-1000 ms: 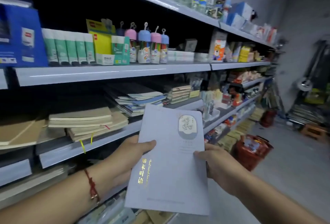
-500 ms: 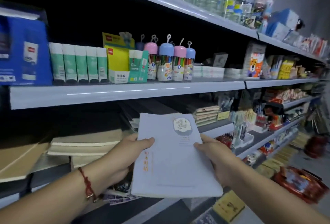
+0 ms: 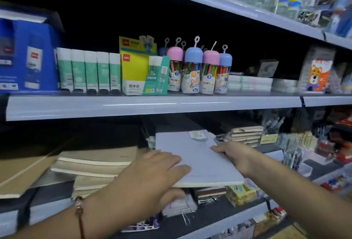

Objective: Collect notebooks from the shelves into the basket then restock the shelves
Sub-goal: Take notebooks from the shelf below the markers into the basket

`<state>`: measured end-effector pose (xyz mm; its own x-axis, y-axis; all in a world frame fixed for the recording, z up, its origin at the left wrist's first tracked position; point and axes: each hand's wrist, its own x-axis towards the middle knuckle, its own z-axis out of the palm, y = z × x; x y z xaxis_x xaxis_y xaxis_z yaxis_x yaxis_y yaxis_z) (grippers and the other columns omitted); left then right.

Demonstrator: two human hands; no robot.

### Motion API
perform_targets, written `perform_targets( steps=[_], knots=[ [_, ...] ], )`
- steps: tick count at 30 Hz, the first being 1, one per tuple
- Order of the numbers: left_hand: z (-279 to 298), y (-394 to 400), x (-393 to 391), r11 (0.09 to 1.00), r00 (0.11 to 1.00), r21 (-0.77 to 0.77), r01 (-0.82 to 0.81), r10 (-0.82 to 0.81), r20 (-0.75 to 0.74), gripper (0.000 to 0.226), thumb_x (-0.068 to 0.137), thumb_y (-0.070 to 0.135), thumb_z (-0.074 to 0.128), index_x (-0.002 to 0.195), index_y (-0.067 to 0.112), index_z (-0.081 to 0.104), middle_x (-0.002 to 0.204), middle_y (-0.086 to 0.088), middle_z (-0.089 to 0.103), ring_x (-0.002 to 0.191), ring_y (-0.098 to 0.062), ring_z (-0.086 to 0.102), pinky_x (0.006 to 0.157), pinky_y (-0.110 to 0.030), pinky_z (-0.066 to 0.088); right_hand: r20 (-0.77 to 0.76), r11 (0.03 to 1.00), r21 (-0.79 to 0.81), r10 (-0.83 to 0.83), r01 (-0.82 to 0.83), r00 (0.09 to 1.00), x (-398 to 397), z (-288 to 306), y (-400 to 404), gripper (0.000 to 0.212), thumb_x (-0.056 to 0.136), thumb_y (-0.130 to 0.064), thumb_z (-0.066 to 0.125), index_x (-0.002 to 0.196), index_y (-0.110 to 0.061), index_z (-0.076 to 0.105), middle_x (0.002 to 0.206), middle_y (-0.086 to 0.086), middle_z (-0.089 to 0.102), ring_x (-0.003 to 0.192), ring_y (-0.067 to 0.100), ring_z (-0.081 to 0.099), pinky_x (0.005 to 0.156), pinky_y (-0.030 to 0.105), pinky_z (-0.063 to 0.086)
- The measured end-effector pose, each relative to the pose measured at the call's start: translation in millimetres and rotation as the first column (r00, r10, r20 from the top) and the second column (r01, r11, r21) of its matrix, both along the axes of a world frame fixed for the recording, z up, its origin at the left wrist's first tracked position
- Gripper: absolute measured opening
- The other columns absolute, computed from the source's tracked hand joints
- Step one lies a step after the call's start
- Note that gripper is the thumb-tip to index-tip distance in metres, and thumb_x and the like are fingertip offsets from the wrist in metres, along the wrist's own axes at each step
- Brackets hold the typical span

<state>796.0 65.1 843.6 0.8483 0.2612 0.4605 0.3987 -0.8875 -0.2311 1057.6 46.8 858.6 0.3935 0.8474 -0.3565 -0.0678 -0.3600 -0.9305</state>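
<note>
Both hands on one pale lilac notebook (image 3: 198, 160), and it's going onto the notebook shelf (image 3: 53, 206), flat, cover up, spine end leading toward the back. The left hand (image 3: 152, 174) pinches the near left corner, fingers laid over the cover and the thumb curled underneath. The right hand (image 3: 235, 156) grips the right edge, fingers wrapped over it. The notebook sits above the middle of the shelf, its far end already under the shelf above (image 3: 152, 105), its near edge overhanging the front lip. Whether it rests on anything beneath, I can't tell from here.

This looks like the restocking part, one book at a time. To do it well, keep it level and slide it straight back, because there's a low purple-edged stack (image 3: 181, 205) right under the near edge and the leading corner could catch and fold. Just to the left lies a pile of tan notebooks (image 3: 95, 164), slightly fanned, so the left edge wants to run beside it, not ride up on it. To the right, a stack of pink-banded journals (image 3: 245, 134) sets the other limit.

Best bet: let the right hand steer the edge, let the left push from the corner, then slip the thumb out before the cover pinches it. Square the near edge with the shelf's front lip and let go only once it lies flat.
</note>
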Motion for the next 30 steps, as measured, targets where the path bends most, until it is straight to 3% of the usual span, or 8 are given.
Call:
perform_targets(
  steps=[4, 6, 10, 12, 14, 20, 25, 30],
  knots=[
    [-1, 13, 20, 1.000, 0.999, 0.013, -0.003, 0.003, 0.048, 0.036, 0.095, 0.049, 0.039, 0.113, 0.030, 0.064, 0.099, 0.009, 0.068, 0.086, -0.013, 0.067, 0.071, -0.028, 0.057, 0.323, 0.987, 0.111, 0.077, -0.118, 0.943, 12, 9, 3, 0.040, 0.098, -0.032, 0.058, 0.132, -0.012, 0.056, 0.118, 0.003, 0.068, 0.100, 0.022, 0.067, 0.079, 0.033, 0.052],
    [1, 20, 30, 0.999, 0.998, 0.025, -0.033, 0.031, 0.056, 0.034, 0.096, 0.045, 0.038, 0.112, 0.030, 0.064, 0.099, 0.009, 0.069, 0.089, -0.014, 0.066, 0.077, -0.028, 0.056, 0.666, 0.940, 0.149, 0.133, -0.306, 0.734, 11, 20, -14, 0.042, 0.095, -0.051, 0.052, 0.133, -0.032, 0.054, 0.128, -0.012, 0.057, 0.114, 0.009, 0.058, 0.090, 0.029, 0.048],
    [-1, 34, 54, 0.987, 0.985, 0.001, -0.158, 0.157, 0.078, 0.033, 0.096, 0.041, 0.035, 0.111, 0.029, 0.062, 0.099, 0.011, 0.069, 0.088, -0.013, 0.067, 0.074, -0.026, 0.055, 0.908, 0.778, -0.089, 0.320, -0.622, 0.270, 10, 23, -39, 0.049, 0.091, -0.061, 0.048, 0.132, -0.035, 0.056, 0.134, -0.019, 0.055, 0.121, -0.003, 0.049, 0.105, 0.021, 0.037],
    [-3, 40, 68, 0.979, 0.977, -0.003, -0.206, 0.206, 0.062, 0.039, 0.097, 0.042, 0.029, 0.113, 0.027, 0.061, 0.102, 0.009, 0.069, 0.090, -0.016, 0.067, 0.074, -0.029, 0.056, 0.991, 0.788, -0.123, 0.134, -0.603, -0.027, 22, 8, -24, 0.046, 0.096, -0.048, 0.052, 0.139, -0.032, 0.052, 0.136, -0.014, 0.056, 0.125, 0.008, 0.050, 0.108, 0.028, 0.033],
    [-5, 46, 84, 0.966, 0.966, -0.025, -0.257, 0.258, 0.030, 0.046, 0.098, 0.046, 0.021, 0.118, 0.027, 0.058, 0.109, 0.007, 0.068, 0.096, -0.018, 0.065, 0.077, -0.035, 0.055, 0.984, 0.795, -0.093, -0.019, -0.600, -0.177, 35, -6, 2, 0.041, 0.091, -0.023, 0.054, 0.132, -0.026, 0.060, 0.121, -0.004, 0.068, 0.109, 0.022, 0.063, 0.100, 0.035, 0.041],
    [-1, 78, 122, 0.905, 0.914, -0.125, -0.406, 0.397, -0.086, 0.031, 0.103, 0.039, 0.034, 0.123, 0.023, 0.052, 0.123, 0.002, 0.061, 0.109, -0.023, 0.058, 0.086, -0.039, 0.049, 0.987, 0.813, -0.110, 0.021, -0.571, -0.160, 59, -8, 54, 0.046, 0.101, -0.017, 0.046, 0.145, -0.029, 0.045, 0.142, -0.005, 0.055, 0.125, 0.018, 0.054, 0.098, 0.027, 0.042],
    [-2, 100, 129, 0.875, 0.894, -0.186, -0.446, 0.424, -0.148, 0.042, 0.103, 0.043, 0.036, 0.141, 0.029, 0.046, 0.136, 0.004, 0.054, 0.119, -0.019, 0.054, 0.094, -0.035, 0.046, 0.993, 0.798, -0.118, 0.107, -0.592, -0.053, 69, -16, 73, 0.042, 0.104, -0.024, 0.040, 0.146, -0.029, 0.043, 0.146, -0.006, 0.049, 0.131, 0.018, 0.047, 0.104, 0.030, 0.039],
    [-10, 96, 125, 0.855, 0.879, -0.210, -0.474, 0.446, -0.169, 0.058, 0.101, 0.053, 0.022, 0.152, 0.027, 0.030, 0.154, 0.000, 0.038, 0.137, -0.019, 0.038, 0.112, -0.031, 0.031, 0.991, 0.763, -0.131, 0.106, -0.633, -0.077, 72, -22, 71, 0.046, 0.104, -0.028, 0.039, 0.150, -0.024, 0.036, 0.150, -0.003, 0.043, 0.137, 0.016, 0.038, 0.112, 0.029, 0.029]
  ],
)
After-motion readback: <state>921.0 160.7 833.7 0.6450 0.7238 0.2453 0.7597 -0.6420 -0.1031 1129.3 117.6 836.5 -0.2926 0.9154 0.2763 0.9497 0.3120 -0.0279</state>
